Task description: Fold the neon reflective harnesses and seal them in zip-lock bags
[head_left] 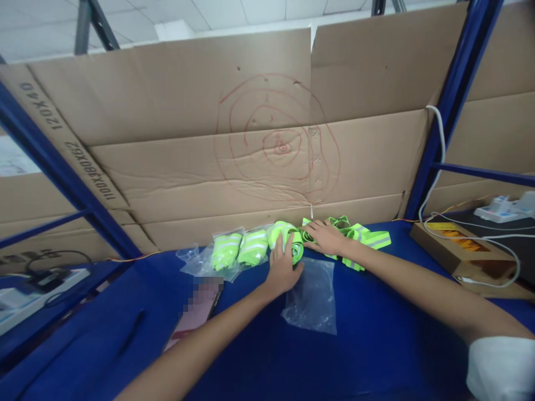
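My left hand (283, 268) is at a rolled bundle of lime-yellow reflective strap (297, 252) with silver stripes, its fingers curled over the near side. Just right of it, my right hand (325, 236) reaches across loose reflective straps (368, 238), fingertips bent on a piece beside the roll; the grip is partly hidden. Left of the roll, two more strap bundles lie in clear bags, one bundle (227, 250) beside the other bundle (253, 247). A flat clear plastic bag (313, 298) lies below my hands.
A blue table surface (376, 345) lies under everything, with a cardboard wall (167, 111) behind. A pink flat item (195, 309), partly pixelated, is near my left forearm. At right stand a cardboard box (455, 250) and a white cable (441, 133); power strips (25, 303) sit at the left.
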`<action>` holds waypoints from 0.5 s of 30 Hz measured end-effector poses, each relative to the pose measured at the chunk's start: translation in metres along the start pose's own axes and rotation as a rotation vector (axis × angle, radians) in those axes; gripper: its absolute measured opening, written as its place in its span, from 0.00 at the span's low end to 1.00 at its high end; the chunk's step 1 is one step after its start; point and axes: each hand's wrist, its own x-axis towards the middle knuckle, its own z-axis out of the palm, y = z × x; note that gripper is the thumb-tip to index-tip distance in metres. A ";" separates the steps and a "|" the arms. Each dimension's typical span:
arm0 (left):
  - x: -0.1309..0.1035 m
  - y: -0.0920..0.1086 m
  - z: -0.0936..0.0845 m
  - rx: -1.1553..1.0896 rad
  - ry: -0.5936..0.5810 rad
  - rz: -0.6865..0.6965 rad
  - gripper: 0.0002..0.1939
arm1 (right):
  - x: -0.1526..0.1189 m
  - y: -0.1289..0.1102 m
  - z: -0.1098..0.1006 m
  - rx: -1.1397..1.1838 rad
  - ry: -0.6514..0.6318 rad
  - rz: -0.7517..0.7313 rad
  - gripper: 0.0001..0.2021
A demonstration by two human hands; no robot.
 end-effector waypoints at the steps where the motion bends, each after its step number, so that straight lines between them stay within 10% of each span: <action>1: -0.001 0.002 0.005 -0.008 -0.003 -0.014 0.46 | 0.001 0.000 0.002 -0.007 -0.001 -0.011 0.27; 15: -0.002 0.011 0.012 -0.079 0.048 -0.108 0.50 | 0.005 -0.004 0.010 -0.075 0.014 -0.079 0.24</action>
